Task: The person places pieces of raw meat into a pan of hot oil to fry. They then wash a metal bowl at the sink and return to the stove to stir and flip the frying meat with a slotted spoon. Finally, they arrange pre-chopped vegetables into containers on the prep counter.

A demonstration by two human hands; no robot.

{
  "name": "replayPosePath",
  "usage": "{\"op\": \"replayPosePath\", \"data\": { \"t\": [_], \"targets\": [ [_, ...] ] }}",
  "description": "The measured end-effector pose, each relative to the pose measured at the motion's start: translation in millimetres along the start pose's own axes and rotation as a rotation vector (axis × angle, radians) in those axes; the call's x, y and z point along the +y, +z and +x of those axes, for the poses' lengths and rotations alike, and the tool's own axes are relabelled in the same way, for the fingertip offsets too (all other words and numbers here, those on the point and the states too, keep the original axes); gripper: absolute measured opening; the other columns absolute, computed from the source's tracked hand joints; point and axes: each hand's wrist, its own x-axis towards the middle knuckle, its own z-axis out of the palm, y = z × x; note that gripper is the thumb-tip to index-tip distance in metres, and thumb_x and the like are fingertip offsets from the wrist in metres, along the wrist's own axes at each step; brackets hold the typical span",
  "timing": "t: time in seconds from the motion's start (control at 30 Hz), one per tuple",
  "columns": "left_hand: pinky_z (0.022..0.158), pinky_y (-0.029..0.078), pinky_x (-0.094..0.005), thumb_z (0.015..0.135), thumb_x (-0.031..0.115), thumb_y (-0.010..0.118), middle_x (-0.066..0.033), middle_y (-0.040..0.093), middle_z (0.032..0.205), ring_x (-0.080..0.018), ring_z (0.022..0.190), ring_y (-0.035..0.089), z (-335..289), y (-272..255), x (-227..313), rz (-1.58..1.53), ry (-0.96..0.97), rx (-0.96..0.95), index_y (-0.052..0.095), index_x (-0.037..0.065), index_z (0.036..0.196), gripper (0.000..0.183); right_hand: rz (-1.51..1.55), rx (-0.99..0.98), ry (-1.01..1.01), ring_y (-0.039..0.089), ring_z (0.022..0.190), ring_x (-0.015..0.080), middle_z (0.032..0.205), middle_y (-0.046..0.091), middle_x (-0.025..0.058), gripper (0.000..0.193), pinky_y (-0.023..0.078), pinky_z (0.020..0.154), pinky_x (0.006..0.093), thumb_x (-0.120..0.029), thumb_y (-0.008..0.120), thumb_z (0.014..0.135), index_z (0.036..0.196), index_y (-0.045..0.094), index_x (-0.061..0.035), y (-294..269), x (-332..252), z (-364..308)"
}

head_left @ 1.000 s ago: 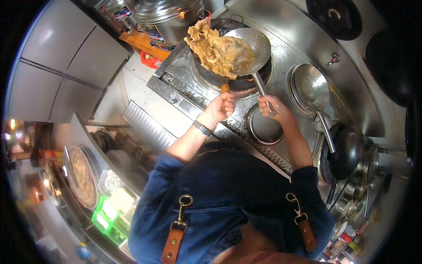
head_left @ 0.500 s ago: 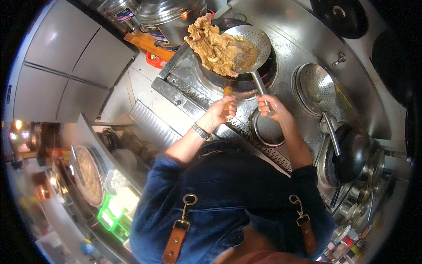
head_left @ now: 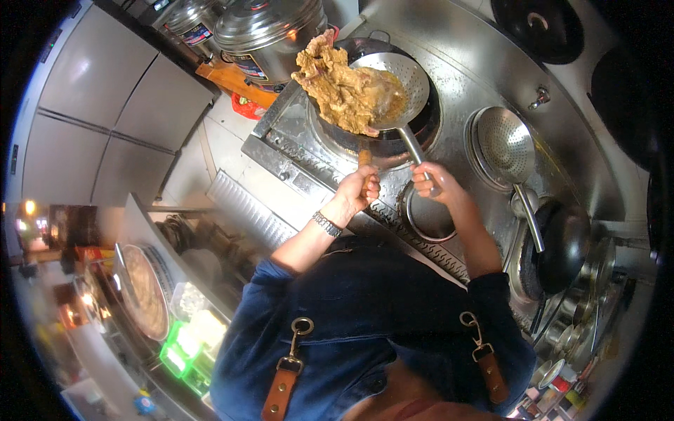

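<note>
My left hand (head_left: 357,189) is closed round a wooden handle (head_left: 364,158). The far end of that handle is hidden beneath a big lump of golden-brown battered fried meat (head_left: 340,84), so I cannot tell what it belongs to. My right hand (head_left: 437,184) grips the metal handle of a perforated skimmer (head_left: 414,81). The skimmer's bowl lies against the right side of the meat, with oil or juices in it. Under both, a dark wok (head_left: 428,130) sits on the burner, mostly covered.
A second perforated skimmer (head_left: 507,140) rests over a round pot opening on the steel stove (head_left: 456,70) at right. Beyond it stands a black wok (head_left: 562,245). Lidded steel pots (head_left: 270,35) are at the far left. Behind my left arm is a counter with a large round pan (head_left: 144,291).
The meat and skimmer have shifted slightly toward me and a little left. My left hand has come slightly nearer with the wooden handle; both grips are unchanged.
</note>
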Motion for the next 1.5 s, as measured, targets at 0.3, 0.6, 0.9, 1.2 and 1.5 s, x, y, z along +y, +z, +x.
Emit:
{"op": "replayPosePath", "data": {
  "t": [0.3,0.6,0.9,1.2,1.5],
  "targets": [
    [0.039,0.027,-0.0171,0.086,0.011,0.055,0.0037,0.043,0.063,-0.0051,0.048,0.036,0,1,0,0.008,-0.015,0.05,0.043,0.01,0.079,0.014,0.127,-0.028,0.025,0.04,0.044,0.004,0.063,0.044,-0.0045,0.012,0.03,0.038,0.0204,-0.011,0.048,0.086,0.098,0.05,-0.007,2,6,-6],
    [0.039,0.026,-0.0176,0.088,0.017,0.053,0.0051,0.041,0.059,-0.0044,0.047,0.035,1,3,-1,0.063,-0.006,0.036,0.046,0.01,0.076,0.015,0.064,-0.014,0.001,0.038,0.045,0.0033,0.063,0.044,-0.0044,0.012,0.027,0.039,0.0197,-0.011,0.051,0.085,0.095,0.048,-0.0059,18,2,-8],
    [0.054,0.049,-0.0206,0.089,0.04,0.053,-0.0071,0.065,0.083,-0.0128,0.066,0.06,-29,-25,81,1.214,0.424,0.325,0.061,0.003,0.104,0.041,0.007,0.042,-0.079,0.038,0.044,0.004,0.063,0.044,-0.0036,0.015,0.029,0.04,0.0207,-0.011,0.052,0.084,0.097,0.047,-0.0054,32,6,-13],
    [0.081,0.048,-0.037,0.069,0.047,0.063,-0.0174,0.066,0.094,-0.0306,0.093,0.062,83,16,344,1.853,0.817,0.452,0.069,0.007,0.091,0.046,0.025,0.133,-0.088,0.039,0.041,0.0049,0.063,0.046,-0.0018,0.02,0.029,0.034,0.0219,-0.012,0.051,0.085,0.102,0.049,-0.0036,24,8,-13],
    [0.084,0.047,-0.0411,0.073,0.056,0.058,-0.0254,0.062,0.101,-0.0355,0.098,0.06,183,61,323,1.921,0.975,0.812,0.048,-0.004,0.103,0.068,0.175,0.223,-0.084,0.031,0.037,0.0065,0.06,0.041,-0.0012,0.019,0.021,0.033,0.0215,-0.011,0.049,0.086,0.103,0.049,-0.0023,48,18,-14]
  ]
}}
